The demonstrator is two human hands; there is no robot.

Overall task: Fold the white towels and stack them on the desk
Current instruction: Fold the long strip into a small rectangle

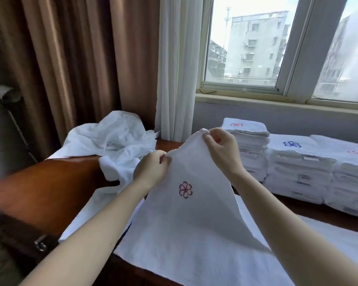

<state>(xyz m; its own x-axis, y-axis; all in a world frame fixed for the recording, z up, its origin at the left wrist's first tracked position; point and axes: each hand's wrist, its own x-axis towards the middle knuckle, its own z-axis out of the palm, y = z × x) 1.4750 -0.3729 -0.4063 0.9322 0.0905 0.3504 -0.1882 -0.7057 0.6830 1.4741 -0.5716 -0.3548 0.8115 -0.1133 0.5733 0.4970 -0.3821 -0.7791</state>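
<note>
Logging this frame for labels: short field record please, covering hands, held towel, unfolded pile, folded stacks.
left hand: pinches held towel's upper edge
right hand: pinches its raised corner
held towel: white, red flower emblem, top lifted, lower part on desk
unfolded pile: crumpled, desk's back left
folded stacks: three, right, below window

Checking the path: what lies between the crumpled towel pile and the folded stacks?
Head view: the lifted towel, pinched by left hand and right hand.
</note>
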